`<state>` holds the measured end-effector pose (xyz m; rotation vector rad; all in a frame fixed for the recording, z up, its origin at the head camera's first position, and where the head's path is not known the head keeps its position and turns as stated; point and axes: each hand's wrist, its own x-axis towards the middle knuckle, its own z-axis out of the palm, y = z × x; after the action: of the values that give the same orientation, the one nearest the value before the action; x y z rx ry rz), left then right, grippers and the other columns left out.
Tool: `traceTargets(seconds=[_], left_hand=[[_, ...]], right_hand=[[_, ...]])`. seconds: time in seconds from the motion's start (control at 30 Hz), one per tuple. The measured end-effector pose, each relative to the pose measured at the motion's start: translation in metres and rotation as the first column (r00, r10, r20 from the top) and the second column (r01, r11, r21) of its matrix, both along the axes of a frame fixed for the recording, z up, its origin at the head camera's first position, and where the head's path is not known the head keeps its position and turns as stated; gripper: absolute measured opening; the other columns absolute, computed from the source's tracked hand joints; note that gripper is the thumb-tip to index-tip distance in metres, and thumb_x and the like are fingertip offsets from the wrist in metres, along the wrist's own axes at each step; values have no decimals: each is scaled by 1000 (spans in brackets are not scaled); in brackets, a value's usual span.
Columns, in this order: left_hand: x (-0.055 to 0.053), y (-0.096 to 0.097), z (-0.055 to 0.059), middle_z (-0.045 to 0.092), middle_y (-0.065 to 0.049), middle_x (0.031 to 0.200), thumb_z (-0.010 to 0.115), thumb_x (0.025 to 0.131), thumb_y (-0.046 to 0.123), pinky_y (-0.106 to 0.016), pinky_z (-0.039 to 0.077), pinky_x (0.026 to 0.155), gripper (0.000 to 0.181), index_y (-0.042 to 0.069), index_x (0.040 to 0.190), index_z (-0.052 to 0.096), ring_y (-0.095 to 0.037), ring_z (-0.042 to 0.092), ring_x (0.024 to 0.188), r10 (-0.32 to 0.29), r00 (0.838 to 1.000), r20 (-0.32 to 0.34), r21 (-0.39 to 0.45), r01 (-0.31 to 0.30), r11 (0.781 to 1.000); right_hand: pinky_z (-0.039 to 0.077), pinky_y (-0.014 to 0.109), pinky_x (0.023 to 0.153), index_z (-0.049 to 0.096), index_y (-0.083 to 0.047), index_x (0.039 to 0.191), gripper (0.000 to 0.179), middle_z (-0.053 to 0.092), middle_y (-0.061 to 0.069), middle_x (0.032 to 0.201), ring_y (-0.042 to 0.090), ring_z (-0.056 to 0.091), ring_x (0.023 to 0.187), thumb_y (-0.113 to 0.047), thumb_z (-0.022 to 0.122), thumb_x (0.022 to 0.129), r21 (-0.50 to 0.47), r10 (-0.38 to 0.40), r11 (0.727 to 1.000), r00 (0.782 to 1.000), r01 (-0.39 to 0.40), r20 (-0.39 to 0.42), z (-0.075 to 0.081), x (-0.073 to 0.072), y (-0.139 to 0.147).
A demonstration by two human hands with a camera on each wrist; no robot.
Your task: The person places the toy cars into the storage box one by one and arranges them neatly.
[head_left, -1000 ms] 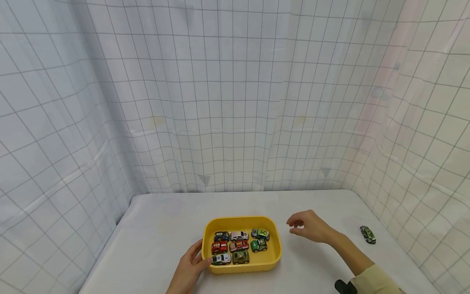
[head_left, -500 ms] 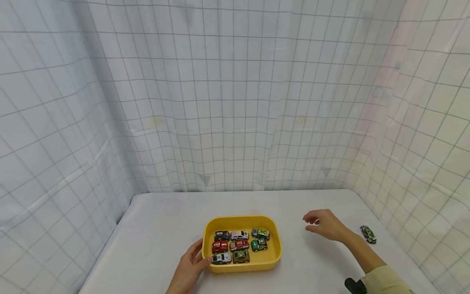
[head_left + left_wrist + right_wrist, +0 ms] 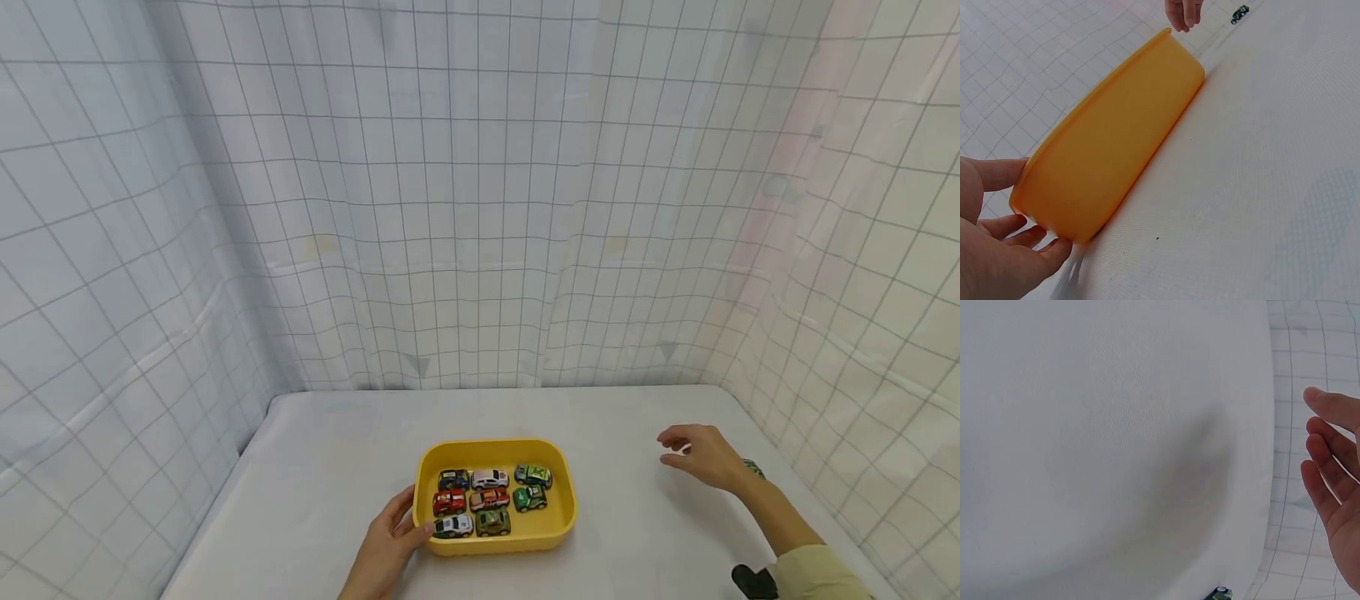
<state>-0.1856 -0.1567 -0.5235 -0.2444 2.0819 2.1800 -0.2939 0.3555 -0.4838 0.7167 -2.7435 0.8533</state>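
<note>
My left hand grips the near left corner of a yellow plastic tray, thumb at the rim and fingertips against the outer wall, as the left wrist view also shows. Inside lie several small toy cars, among them a red car, a white car and a green car. To the tray's right, my right hand hovers above the table with loosely bent fingers and nothing in them. Beyond its wrist a green patterned toy car lies on the table, partly hidden by the arm.
A white table carries everything. White grid-patterned curtains hang behind it and along both sides. The tray's right part shows bare yellow floor.
My right hand has moved right, away from the tray, and its arm now covers part of the lone green car. My left hand and the tray stay in place.
</note>
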Motion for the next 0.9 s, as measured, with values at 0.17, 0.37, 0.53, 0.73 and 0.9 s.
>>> traceTargets(seconds=[0.17,0.37,0.53,0.73,0.9], left_hand=[[0,1,0,18,-35,163,73,93,-1,-55,44,109,82,-9,158,24,-54,26,146,-3,1000,-3,0,3,1000],[1,0,1,17,-35,163,72,94,-1,-55,43,110,82,-10,158,23,-53,25,146,-7,1000,0,3,7,1000],[2,-1,0,18,-36,162,73,93,-2,-56,44,109,82,-10,158,24,-55,28,145,22,1000,17,-18,-22,1000],[1,-1,0,19,-36,162,74,92,-1,-55,44,109,82,-9,158,25,-55,28,145,27,1000,13,-20,-27,999],[0,1,0,17,-36,163,74,92,-1,-58,42,111,84,-9,159,23,-54,24,146,15,1000,12,-6,-15,1000]], right_hand=[[62,31,77,74,1,108,25,73,10,101,25,68,89,-8,83,87,14,-64,998,998,63,28,2,5,19],[62,31,76,74,2,109,27,73,11,102,27,68,91,-10,84,86,22,-130,991,991,129,36,-4,9,40],[61,29,75,74,4,111,30,74,16,105,32,69,93,-12,83,87,8,-159,987,987,159,18,-9,10,55],[61,33,72,73,6,112,31,74,17,106,36,70,94,-13,82,88,32,-252,967,968,251,13,-4,18,73],[60,49,76,71,7,114,35,73,19,106,41,69,98,-17,81,90,78,-324,944,946,322,22,-6,23,93]])
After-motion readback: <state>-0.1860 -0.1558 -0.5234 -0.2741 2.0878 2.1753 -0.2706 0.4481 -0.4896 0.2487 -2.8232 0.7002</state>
